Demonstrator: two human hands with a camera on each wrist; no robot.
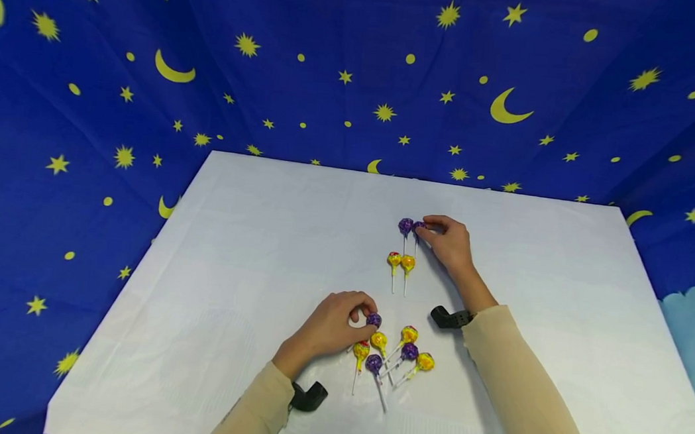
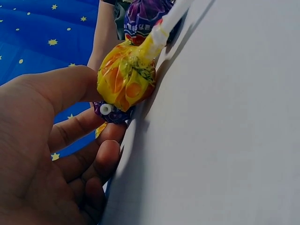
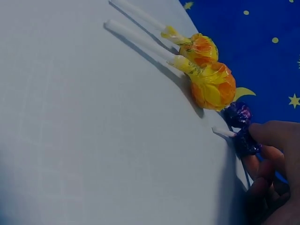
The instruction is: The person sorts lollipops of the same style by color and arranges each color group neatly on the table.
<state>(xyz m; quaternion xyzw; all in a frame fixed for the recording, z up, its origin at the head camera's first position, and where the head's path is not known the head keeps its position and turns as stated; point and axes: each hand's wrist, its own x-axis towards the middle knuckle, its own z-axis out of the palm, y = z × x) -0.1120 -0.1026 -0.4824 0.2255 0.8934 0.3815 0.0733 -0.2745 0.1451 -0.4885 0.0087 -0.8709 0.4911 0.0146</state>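
My right hand (image 1: 450,246) pinches a purple-wrapped lollipop (image 3: 247,142) by its head, at the far part of the white table. Right beside it lies another purple lollipop (image 1: 405,226). Nearer to me are two yellow lollipops (image 1: 394,260) side by side, sticks toward me. Lower down, my left hand (image 1: 335,322) holds a purple lollipop (image 1: 374,320) between thumb and fingers at the edge of a loose group. In the left wrist view, a yellow lollipop (image 2: 125,79) partly hides that purple one (image 2: 119,115).
The group by my left hand has several yellow and purple lollipops, among them a purple one (image 1: 374,363) and a yellow one (image 1: 425,362), some sticks crossing. A white sheet covers the table (image 1: 262,238). Blue star-patterned cloth (image 1: 309,62) hangs behind and at the sides.
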